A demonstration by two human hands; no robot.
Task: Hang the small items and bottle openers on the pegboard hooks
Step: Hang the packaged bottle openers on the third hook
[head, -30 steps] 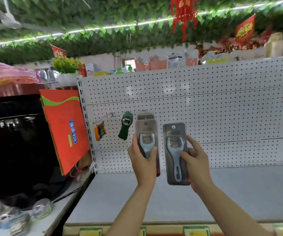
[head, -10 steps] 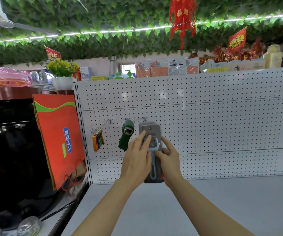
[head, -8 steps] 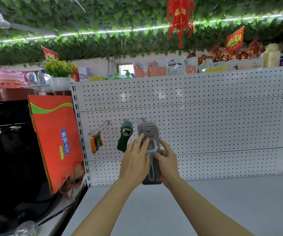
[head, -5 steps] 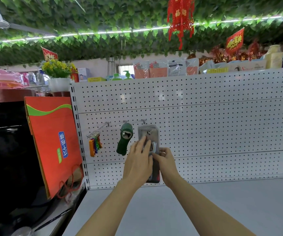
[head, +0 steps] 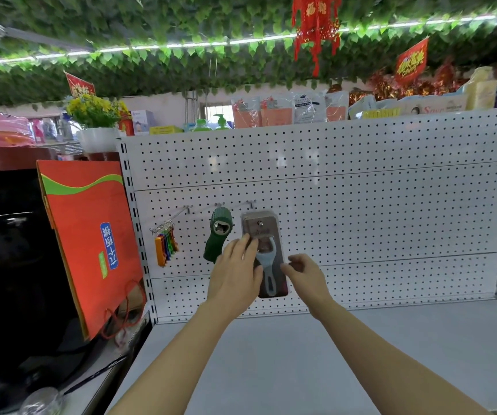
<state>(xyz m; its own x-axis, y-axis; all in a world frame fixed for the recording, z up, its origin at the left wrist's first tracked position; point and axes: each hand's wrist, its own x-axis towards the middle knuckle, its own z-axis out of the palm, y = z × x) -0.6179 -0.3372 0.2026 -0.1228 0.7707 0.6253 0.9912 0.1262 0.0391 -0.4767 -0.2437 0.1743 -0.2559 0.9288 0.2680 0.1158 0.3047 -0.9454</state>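
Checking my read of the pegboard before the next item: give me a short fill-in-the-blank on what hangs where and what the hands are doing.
1. The packaged bottle opener hangs on the ____ of the three hooks.
2. The green bottle opener hangs directly ____ of it.
3. The ____ hand touches the package; the other hand is beside it.
4. The colourful key tags hang on the ____ hook.

Missing words: rightmost; left; left; leftmost

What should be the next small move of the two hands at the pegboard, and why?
Probably draw the left hand away. The clear blister pack with the grey bottle opener already seems to hang from the metal hook on the white pegboard; the right hand is off it, while left fingers touch its front.
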